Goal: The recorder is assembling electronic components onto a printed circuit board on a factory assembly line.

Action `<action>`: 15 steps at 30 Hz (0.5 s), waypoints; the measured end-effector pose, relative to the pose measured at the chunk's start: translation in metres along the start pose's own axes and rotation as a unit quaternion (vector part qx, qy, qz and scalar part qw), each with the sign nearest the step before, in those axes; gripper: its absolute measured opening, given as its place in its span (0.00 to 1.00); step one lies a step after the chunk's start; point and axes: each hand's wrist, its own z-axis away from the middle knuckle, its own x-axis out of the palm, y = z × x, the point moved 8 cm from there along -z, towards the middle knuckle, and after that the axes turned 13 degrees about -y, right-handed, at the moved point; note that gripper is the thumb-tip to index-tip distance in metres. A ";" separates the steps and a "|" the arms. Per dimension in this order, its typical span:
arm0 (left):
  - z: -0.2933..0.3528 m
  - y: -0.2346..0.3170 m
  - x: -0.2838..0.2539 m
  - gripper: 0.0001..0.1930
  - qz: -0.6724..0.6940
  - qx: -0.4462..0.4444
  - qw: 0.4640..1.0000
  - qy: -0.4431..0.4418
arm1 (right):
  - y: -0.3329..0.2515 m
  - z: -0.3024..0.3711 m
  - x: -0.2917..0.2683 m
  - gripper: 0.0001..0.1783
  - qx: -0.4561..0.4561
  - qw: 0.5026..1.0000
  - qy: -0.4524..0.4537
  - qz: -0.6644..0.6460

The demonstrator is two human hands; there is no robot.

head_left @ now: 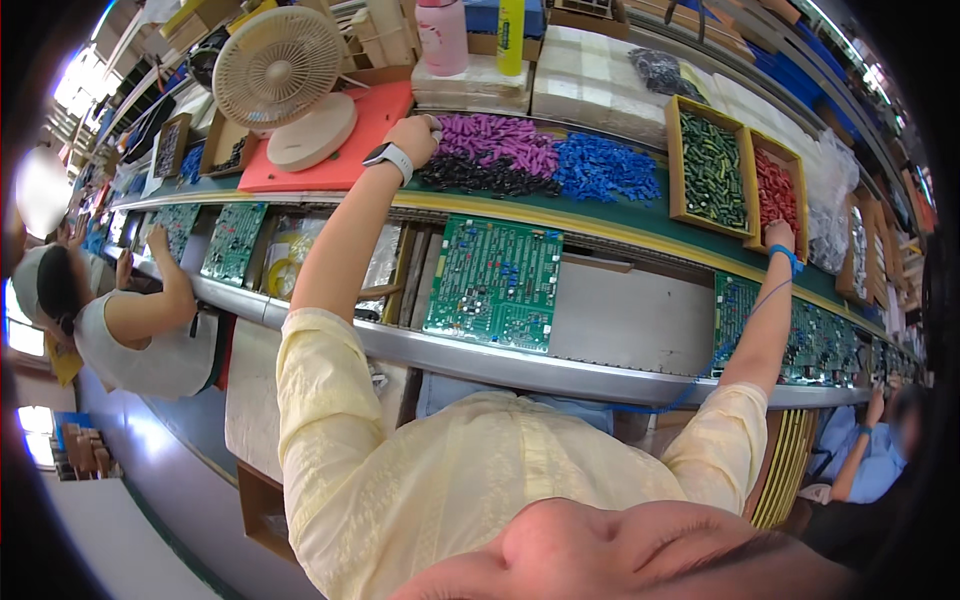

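Note:
My left hand, fingers curled, is at the left end of a heap of small purple cylindrical components. Whatever it may hold is hidden. Black components lie along the near side of that heap, and blue components lie to its right. My right hand reaches into the near end of a yellow-edged box of small red components; its fingers look bunched, their tips hidden. Between my forearms, a green circuit board fitted with parts rests on the line, touched by neither hand.
A box of green components adjoins the red one. A beige fan stands on a red sheet at left. More circuit boards line the right. A blue cord trails from my right wrist. Other people sit on both sides.

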 end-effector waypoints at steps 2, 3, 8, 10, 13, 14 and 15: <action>-0.011 -0.008 0.011 0.13 -0.006 -0.053 0.999 -0.004 | -0.012 0.033 -0.021 0.15 0.083 0.994 0.066 -0.017; 0.004 -0.030 0.012 0.13 -0.013 -0.085 0.996 -0.002 | -0.058 0.045 -0.025 0.15 0.076 0.992 0.089 -0.036; -0.061 -0.010 0.050 0.11 -0.222 -0.052 0.974 -0.012 | -0.059 0.101 -0.065 0.14 -0.172 0.926 0.210 -0.262; -0.053 -0.022 0.042 0.08 -0.180 -0.029 0.983 0.007 | -0.167 0.180 -0.072 0.13 -0.340 0.887 0.131 -0.283; -0.044 -0.019 0.032 0.13 -0.129 -0.045 0.990 0.019 | -0.273 0.318 -0.048 0.13 -0.429 0.834 -0.070 -0.339; -0.042 -0.013 0.034 0.13 -0.124 -0.037 0.991 0.015 | -0.291 0.346 -0.026 0.13 -0.457 0.818 -0.153 -0.314; -0.035 -0.007 0.027 0.13 -0.104 -0.022 0.993 0.061 | -0.308 0.374 -0.015 0.12 -0.519 0.789 -0.162 -0.286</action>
